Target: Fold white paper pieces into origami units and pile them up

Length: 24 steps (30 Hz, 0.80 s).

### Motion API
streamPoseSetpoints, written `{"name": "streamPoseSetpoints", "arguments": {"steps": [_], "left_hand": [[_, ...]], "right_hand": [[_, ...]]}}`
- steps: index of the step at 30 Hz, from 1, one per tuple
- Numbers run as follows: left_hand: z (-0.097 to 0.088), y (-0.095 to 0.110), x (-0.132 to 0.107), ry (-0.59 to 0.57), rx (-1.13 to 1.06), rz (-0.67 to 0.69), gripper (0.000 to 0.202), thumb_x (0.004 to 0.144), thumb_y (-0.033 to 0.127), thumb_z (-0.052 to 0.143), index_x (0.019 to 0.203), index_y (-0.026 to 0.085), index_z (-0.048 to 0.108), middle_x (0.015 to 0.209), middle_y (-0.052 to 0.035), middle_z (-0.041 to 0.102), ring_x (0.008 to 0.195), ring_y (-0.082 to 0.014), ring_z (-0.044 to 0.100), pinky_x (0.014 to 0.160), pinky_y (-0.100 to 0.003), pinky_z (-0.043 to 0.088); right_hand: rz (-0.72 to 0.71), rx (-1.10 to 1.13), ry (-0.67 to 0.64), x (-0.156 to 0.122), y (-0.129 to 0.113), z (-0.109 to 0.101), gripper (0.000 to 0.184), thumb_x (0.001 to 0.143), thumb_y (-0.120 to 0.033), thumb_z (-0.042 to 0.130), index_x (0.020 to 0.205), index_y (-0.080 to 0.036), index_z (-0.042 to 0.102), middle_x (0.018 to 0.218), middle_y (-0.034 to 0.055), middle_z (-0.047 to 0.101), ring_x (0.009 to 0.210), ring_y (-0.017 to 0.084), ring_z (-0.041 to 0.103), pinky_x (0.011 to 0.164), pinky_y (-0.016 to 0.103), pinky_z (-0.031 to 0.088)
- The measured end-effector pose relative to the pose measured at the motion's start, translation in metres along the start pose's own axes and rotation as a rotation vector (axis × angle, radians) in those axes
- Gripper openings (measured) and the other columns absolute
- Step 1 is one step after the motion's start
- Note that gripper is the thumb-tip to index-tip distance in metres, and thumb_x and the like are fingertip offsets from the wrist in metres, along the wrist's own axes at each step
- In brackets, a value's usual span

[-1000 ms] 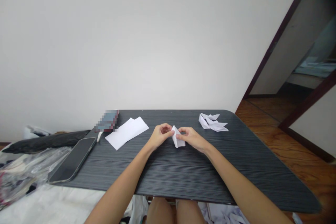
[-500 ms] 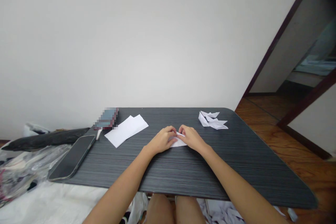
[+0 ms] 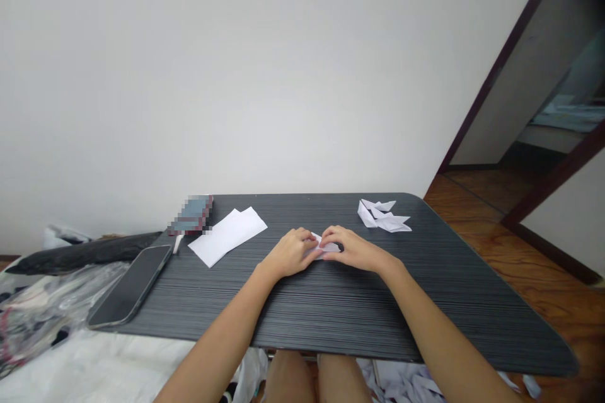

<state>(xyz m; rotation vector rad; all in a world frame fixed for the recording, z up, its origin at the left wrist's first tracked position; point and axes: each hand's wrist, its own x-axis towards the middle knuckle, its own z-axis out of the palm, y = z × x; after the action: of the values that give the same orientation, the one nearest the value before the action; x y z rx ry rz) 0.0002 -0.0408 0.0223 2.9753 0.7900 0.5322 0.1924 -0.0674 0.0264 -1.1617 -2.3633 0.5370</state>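
Between my hands, on the dark table [image 3: 302, 308], lies a small folded sheet of white paper [image 3: 326, 254]. My left hand [image 3: 293, 252] grips its left side, fingers curled over the top and thumb along the near edge. From the right, my right hand [image 3: 352, 248] pinches the paper with bent fingers above and thumb below. Both hands cover much of the sheet, so its exact folds are hidden. Folded white paper pieces with pointed ends [image 3: 382, 215] rest beyond my right hand. Flat white paper sheets [image 3: 229, 236] overlap one another to the left.
A phone [image 3: 130, 286] lies at the table's left edge, near a blurred-out object [image 3: 191, 215] at the back left. Behind the table rises a white wall [image 3: 302, 75]. Plastic-wrapped things [image 3: 51, 302] and a long black bundle [image 3: 82, 250] are piled on the left.
My right hand has turned, its wrist and forearm swinging outward to the right, with the thumb now at the paper's near side. My left hand has hardly moved.
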Motion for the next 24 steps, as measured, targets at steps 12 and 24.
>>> {"name": "streamPoseSetpoints", "arguments": {"steps": [12, 24], "left_hand": [[0.017, -0.013, -0.002, -0.029, 0.254, 0.137, 0.030, 0.088, 0.022, 0.028, 0.099, 0.010, 0.053, 0.101, -0.0121, 0.056, 0.099, -0.0201, 0.050, 0.080, -0.033, 0.040], [0.010, -0.029, -0.001, 0.051, -0.304, -0.172, 0.029, 0.083, 0.030, 0.041, 0.076, 0.015, 0.064, 0.080, -0.0040, 0.055, 0.077, -0.0129, 0.049, 0.074, -0.025, 0.039]], "right_hand": [[-0.092, -0.251, 0.113, 0.007, -0.002, 0.020, 0.024, 0.081, -0.011, 0.038, 0.086, -0.015, 0.061, 0.092, 0.0083, 0.057, 0.090, 0.017, 0.049, 0.080, 0.030, 0.040], [0.099, 0.015, 0.227, 0.009, 0.022, 0.014, 0.017, 0.077, -0.017, 0.046, 0.066, -0.015, 0.059, 0.075, 0.0045, 0.059, 0.067, 0.013, 0.052, 0.064, 0.025, 0.039]]}}
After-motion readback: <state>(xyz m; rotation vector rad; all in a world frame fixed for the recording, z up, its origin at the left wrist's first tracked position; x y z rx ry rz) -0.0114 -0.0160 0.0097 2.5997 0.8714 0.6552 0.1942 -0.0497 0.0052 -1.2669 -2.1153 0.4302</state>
